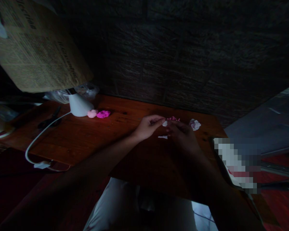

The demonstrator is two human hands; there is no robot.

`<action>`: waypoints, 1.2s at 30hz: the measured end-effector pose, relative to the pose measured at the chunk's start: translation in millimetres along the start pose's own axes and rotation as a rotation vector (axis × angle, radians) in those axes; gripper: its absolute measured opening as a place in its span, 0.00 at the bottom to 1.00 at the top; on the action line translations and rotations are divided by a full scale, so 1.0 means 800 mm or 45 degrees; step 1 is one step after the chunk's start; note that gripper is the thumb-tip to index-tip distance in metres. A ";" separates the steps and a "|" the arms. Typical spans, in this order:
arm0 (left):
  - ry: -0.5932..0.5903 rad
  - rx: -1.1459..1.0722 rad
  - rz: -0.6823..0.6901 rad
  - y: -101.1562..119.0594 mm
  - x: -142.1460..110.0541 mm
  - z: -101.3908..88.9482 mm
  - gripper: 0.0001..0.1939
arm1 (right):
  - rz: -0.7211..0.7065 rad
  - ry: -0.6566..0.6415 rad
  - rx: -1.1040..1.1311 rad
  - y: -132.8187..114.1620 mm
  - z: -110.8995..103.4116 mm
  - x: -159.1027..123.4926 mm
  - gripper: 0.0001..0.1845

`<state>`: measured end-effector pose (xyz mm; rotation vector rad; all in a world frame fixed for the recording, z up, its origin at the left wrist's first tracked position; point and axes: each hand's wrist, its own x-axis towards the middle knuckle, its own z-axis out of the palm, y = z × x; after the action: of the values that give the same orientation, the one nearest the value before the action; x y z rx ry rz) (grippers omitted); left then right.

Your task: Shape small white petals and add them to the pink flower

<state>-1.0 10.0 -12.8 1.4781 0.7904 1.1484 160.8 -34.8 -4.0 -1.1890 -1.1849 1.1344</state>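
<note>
My left hand (146,127) pinches a small white petal-like piece (164,123) between thumb and fingertips above the wooden table. From the other side, my right hand (184,136) closes its fingers on the same piece; its fingers are in deep shadow. Behind my hands lies a pink ruffled piece (173,118), partly hidden by the fingers. A white crumpled, flower-like thing (195,124) rests to the right of my right hand. Just below the fingertips a thin white scrap (162,137) lies on the wood.
A lamp with a newsprint shade and white base (79,105) stands left on the table (125,109). Beside it sit a pale pink lump (92,113) and a magenta lump (103,114). Dark scissors (50,120) and a white cord (36,136) lie further left. A blurred-out object (238,166) is at right.
</note>
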 end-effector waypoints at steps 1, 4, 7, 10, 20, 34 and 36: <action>0.007 -0.009 -0.005 0.001 0.000 0.001 0.14 | 0.004 0.017 0.010 0.002 -0.001 0.001 0.21; -0.008 -0.029 -0.010 0.002 -0.001 0.002 0.14 | 0.026 0.033 0.009 0.005 -0.005 0.002 0.21; -0.014 -0.044 0.008 0.002 -0.001 0.003 0.14 | 0.028 0.015 -0.020 0.006 -0.006 0.003 0.20; -0.007 -0.037 0.036 0.000 0.000 0.002 0.14 | 0.019 0.019 -0.046 0.005 -0.004 0.002 0.20; -0.086 0.078 0.088 -0.001 -0.002 0.002 0.13 | -0.106 -0.001 -0.178 0.000 -0.005 0.001 0.19; -0.055 0.075 -0.067 0.006 -0.006 0.002 0.12 | -0.109 0.051 -0.335 -0.007 -0.002 -0.001 0.17; -0.059 0.073 -0.028 0.006 -0.006 0.001 0.11 | -0.113 0.045 -0.331 -0.006 -0.003 -0.001 0.18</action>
<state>-2.0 4.5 -9.5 1.5341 0.8114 1.0790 163.0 -35.6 1.0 -1.3317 -1.3746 0.9090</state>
